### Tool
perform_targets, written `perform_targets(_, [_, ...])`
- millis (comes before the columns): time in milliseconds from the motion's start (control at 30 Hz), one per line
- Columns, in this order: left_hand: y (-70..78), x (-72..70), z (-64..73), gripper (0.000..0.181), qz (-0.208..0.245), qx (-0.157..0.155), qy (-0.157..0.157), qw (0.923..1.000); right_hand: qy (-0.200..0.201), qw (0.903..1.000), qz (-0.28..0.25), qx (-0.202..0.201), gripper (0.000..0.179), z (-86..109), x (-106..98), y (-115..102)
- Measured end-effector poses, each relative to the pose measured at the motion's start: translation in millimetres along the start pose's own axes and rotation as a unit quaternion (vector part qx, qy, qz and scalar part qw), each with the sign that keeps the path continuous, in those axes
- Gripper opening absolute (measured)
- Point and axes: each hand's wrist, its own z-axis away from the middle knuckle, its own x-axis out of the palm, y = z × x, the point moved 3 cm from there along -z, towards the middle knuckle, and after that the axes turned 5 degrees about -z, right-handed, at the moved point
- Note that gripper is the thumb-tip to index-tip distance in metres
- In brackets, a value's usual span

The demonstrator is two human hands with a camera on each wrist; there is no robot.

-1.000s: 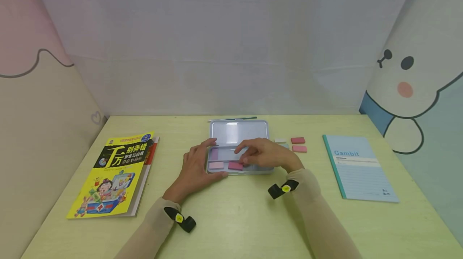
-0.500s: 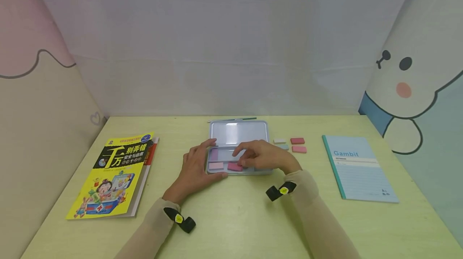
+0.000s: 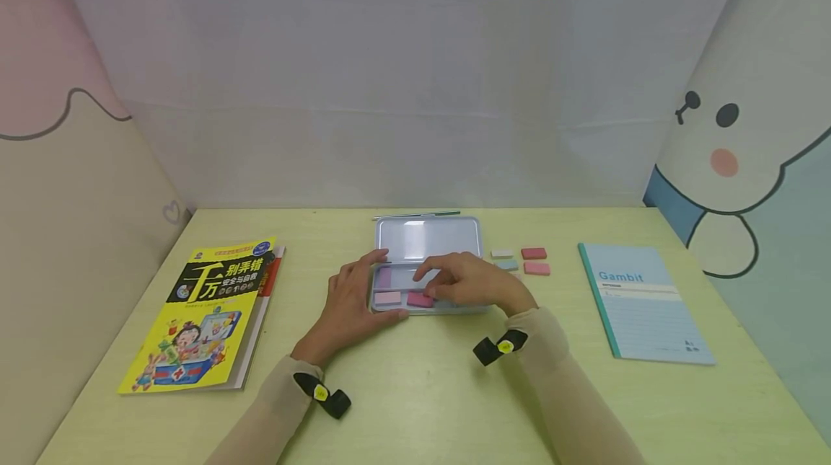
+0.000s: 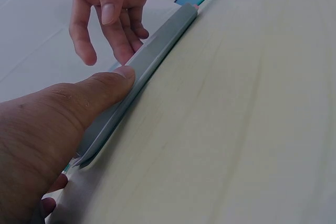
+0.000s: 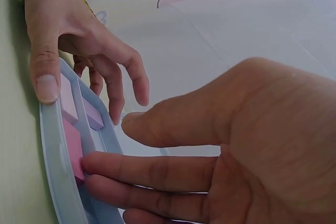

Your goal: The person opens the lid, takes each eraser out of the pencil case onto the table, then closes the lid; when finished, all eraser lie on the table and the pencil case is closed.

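A pale blue hinged case (image 3: 397,277) lies with its lid (image 3: 448,236) raised at the back. My left hand (image 3: 353,303) holds its left end, the thumb on the front wall and the other fingers around the end and back. In the front compartment sit a light pink eraser-like block (image 3: 388,298) and a dark pink block (image 3: 418,299); a lilac block (image 3: 384,277) is in the rear one. My right hand (image 3: 477,281) reaches over the case. In the right wrist view, its extended fingers (image 5: 152,171) touch the dark pink block, with the thumb apart from it.
Right of the case lie several blocks: white (image 3: 502,254), pale green (image 3: 506,264), red-pink (image 3: 534,253) and pink (image 3: 537,268). A thin green-ended rod (image 3: 441,213) lies behind the lid. A yellow book (image 3: 214,321) is at left, a blue notebook (image 3: 649,306) at right.
The dark pink block has shifted slightly left in the front compartment, tilting and then straightening. My right hand has moved slightly left with it. The left hand stays put.
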Motion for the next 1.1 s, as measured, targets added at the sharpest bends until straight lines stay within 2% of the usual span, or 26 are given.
perform_targets(233, [0.6,-0.5,0.3,0.108,0.001,0.001,0.000,1.0000,-0.008,0.9995,0.017,-0.025,0.025,-3.1,4.3,-1.5])
perform_targets(600, [0.4,0.1,0.5,0.107,-0.006,-0.001,0.000,1.0000,0.001,0.9987,0.047,-0.021,0.037,-4.7,8.1,-4.8])
perform_targets(1100, [2.0,-0.9,0.1,0.107,-0.001,-0.002,-0.003,1.0000,0.019,0.9992,0.031,-0.020,0.043,-8.0,10.6,-4.6])
